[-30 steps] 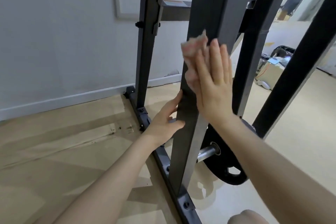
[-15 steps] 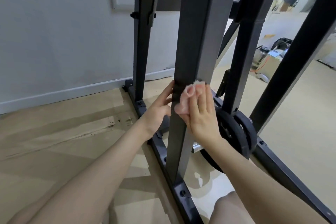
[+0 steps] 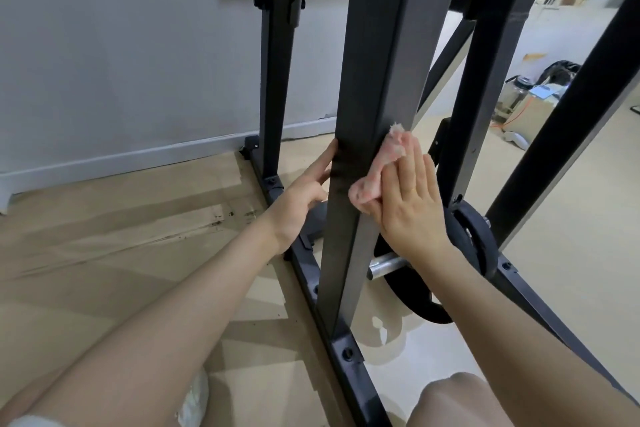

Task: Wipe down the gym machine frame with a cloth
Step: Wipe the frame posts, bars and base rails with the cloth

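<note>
Knee (image 3: 460, 399) and forearms are seen nearest to the camera, so a low, crouched position beside the machine is judged, which suits the lower part of the frame. Just beyond, the base rail (image 3: 349, 357) is bolted to the foot of the front upright post (image 3: 367, 135), and both hands are placed on this post at about the same height.

The right hand (image 3: 412, 208) is laid flat with its fingers straight and close together, and the pink cloth (image 3: 377, 173) is pressed by them against the right face of the post; the cloth is bunched under the fingertips, probably so that pressure is spread over the metal. The left hand (image 3: 304, 191) is held open too, its straight fingers resting on the left edge of the post, apparently to steady the body against the push.

Behind the right hand, 2 black weight plates (image 3: 478, 239) are stored on a steel peg (image 3: 384, 267). Farther away, a rear upright (image 3: 277, 80) stands near the wall (image 3: 121, 45), and some containers (image 3: 533, 100) are seen on the floor, too small to be identified.
</note>
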Available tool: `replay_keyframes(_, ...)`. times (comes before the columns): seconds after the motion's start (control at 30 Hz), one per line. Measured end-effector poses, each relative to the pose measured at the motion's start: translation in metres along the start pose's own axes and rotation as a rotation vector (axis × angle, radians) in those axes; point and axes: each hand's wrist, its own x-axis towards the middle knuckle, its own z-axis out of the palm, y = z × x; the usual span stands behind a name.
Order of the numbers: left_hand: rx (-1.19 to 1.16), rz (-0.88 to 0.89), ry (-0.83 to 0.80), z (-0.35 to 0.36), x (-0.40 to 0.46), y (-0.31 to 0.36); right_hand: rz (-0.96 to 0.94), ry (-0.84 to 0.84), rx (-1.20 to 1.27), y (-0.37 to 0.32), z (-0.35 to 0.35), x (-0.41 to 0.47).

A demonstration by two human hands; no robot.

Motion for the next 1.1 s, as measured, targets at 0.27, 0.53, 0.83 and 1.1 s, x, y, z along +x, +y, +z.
replay_keyframes(0.27, -0.173, -0.029, 0.087, -0.003, 0.000, 0.000, -0.220, -0.069, -0.078, -0.020, -0.012, 0.056)
replay_keyframes(0.53, 0.195, -0.080, 0.127, -0.009, -0.007, -0.007, -0.497, -0.760, -0.446, -0.048, 0.019, 0.014)
replay_keyframes(0.83, 0.280, -0.078, 0.180, -0.013, -0.018, -0.007, -0.640, -0.708, -0.543, -0.047, 0.012, -0.023)
replay_keyframes(1.1, 0.165, -0.088, 0.268, -0.005, -0.007, -0.011, -0.320, 0.025, -0.189, -0.010, -0.011, 0.060)
